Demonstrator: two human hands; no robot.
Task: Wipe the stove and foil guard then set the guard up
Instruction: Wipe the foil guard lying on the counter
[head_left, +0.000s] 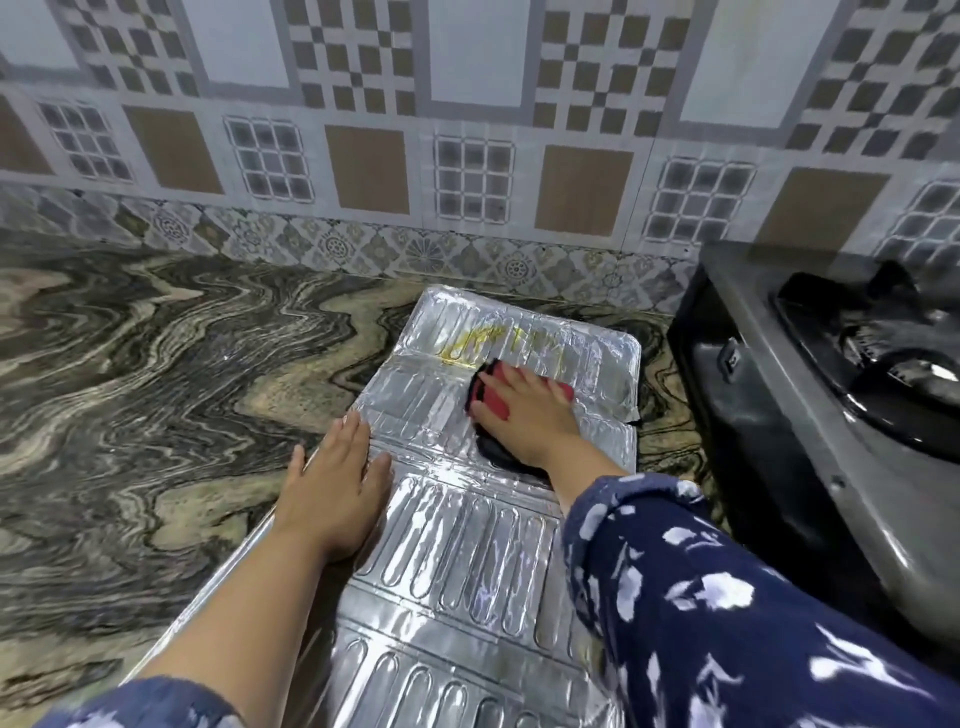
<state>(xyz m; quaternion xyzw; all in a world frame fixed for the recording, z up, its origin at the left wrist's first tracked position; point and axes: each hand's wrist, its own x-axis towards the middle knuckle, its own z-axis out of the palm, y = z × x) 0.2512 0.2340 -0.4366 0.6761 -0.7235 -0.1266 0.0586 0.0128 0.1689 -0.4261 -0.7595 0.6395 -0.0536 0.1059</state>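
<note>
Navy sleeves (727, 597), white floral print, bare forearms

The worktop (156, 364) was polished stone with wavy swirls of black, grey and tan across its whole surface. Behind it rose a tiled wall (363, 78) set with pale plain squares, brown squares, checkerboard blocks and small grid panels. Along the foot of the wall, where it met the worktop, ran a border strip (332, 244) of floral and diamond medallions in grey and olive tones.
</note>
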